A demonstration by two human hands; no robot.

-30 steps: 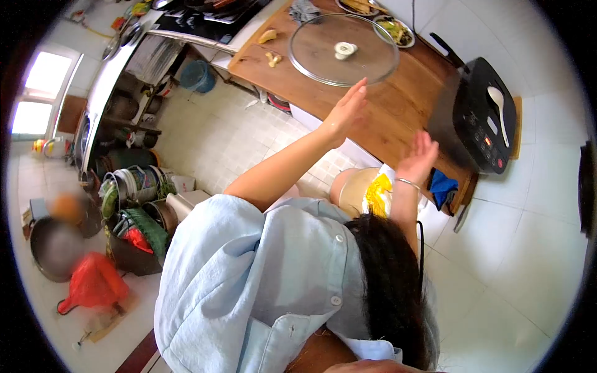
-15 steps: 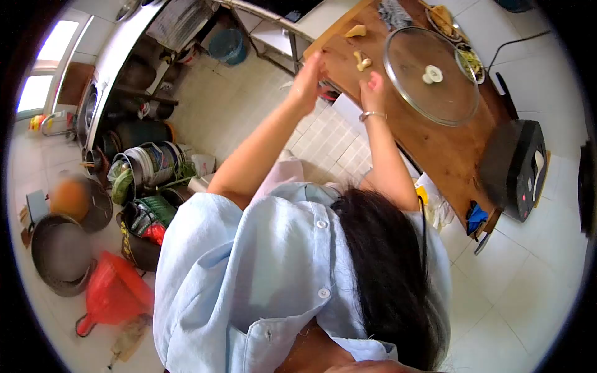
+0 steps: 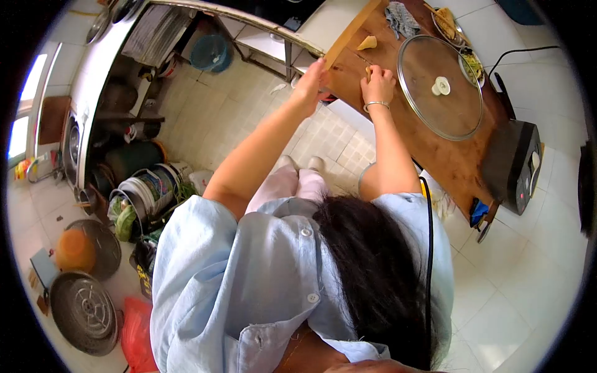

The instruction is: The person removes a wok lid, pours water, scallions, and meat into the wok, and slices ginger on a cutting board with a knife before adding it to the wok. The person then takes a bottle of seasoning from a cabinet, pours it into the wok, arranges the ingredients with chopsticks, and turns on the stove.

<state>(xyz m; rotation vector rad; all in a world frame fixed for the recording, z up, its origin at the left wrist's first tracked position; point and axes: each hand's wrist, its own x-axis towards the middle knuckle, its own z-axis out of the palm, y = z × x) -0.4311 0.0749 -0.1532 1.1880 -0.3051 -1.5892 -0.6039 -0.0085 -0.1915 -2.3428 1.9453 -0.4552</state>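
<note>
My right hand [image 3: 378, 86], with a bracelet at its wrist, is on the wooden table [image 3: 423, 149], its fingers closed on a knobby piece of ginger [image 3: 368, 71]. Most of that piece is hidden under the fingers. Just beyond it on the table lies a second, pale yellow piece of ginger [image 3: 367, 43]. My left hand [image 3: 310, 86] is raised at the table's left edge, fingers stretched out, with nothing seen in it. To the right of my right hand lies a round glass lid [image 3: 440, 87] with a white knob.
A grey cloth [image 3: 402, 19] and two plates of food, one with greens [image 3: 471, 67], stand at the table's far side. At its right end is a black appliance [image 3: 513, 165] with a cord nearby. Pots, a blue bucket [image 3: 211, 52] and a red bag [image 3: 138, 336] are on the left.
My right hand has moved forward and closed over the knobby ginger piece that lay uncovered before. My left hand stays near the table edge. The whole view has shifted slightly.
</note>
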